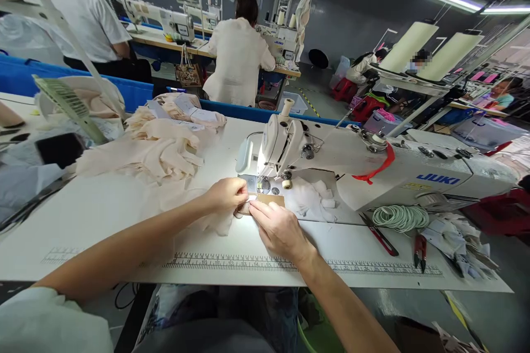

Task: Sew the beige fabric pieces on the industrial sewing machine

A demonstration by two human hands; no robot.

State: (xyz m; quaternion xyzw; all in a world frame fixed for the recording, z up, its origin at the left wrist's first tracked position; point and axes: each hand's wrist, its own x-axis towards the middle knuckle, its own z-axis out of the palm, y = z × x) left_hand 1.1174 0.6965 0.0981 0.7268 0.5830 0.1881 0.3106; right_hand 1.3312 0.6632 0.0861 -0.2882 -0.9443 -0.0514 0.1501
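Several pale cloth pieces [161,146] lie heaped at the left of the desk [120,212], probably there to be within easy reach. The left hand [226,194] is closed in a pinch, apparently on the edge of a small workpiece [243,209] just in front of the sewing machine's [275,140] needle area, likely to steer it. The right hand [279,225] lays extended fingers over it, seemingly to keep it flat; whether they grip cannot be told. Further right, snips [419,252] rest near a cord coil [401,218], clear of the needle.

Pale, loose short sleeve [53,322]; mottled dark-blue trousers [275,309].
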